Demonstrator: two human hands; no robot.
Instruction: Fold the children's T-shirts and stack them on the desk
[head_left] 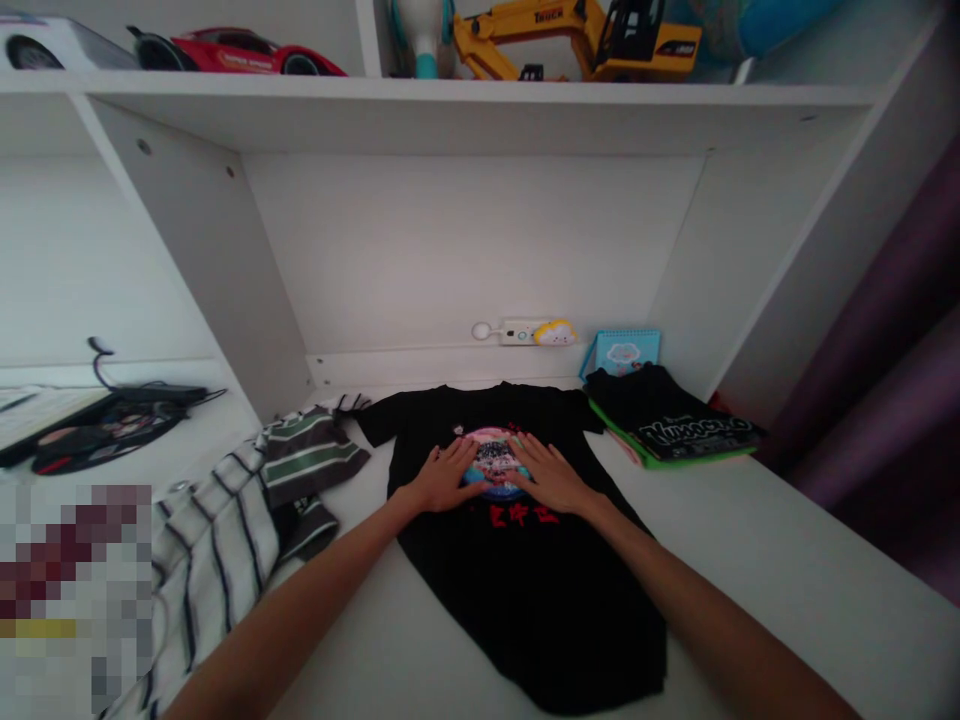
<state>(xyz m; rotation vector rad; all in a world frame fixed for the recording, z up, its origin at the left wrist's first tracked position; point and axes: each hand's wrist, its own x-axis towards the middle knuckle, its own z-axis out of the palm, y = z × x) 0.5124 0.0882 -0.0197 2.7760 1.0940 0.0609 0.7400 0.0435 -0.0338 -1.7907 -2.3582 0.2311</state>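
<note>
Black T-shirt [540, 600], laid flat, chest print [495, 457] under spread fingers [454, 454]

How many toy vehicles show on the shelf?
3: a white car at far left, partly cut off; a red car beside it; a yellow excavator right of the divider. Others may be hidden.

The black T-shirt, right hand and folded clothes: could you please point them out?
Black T-shirt [521, 560], head view: on its lower front.
Right hand [555, 475], head view: back of the hand.
Folded clothes [667, 407], head view: the black top layer.
</note>
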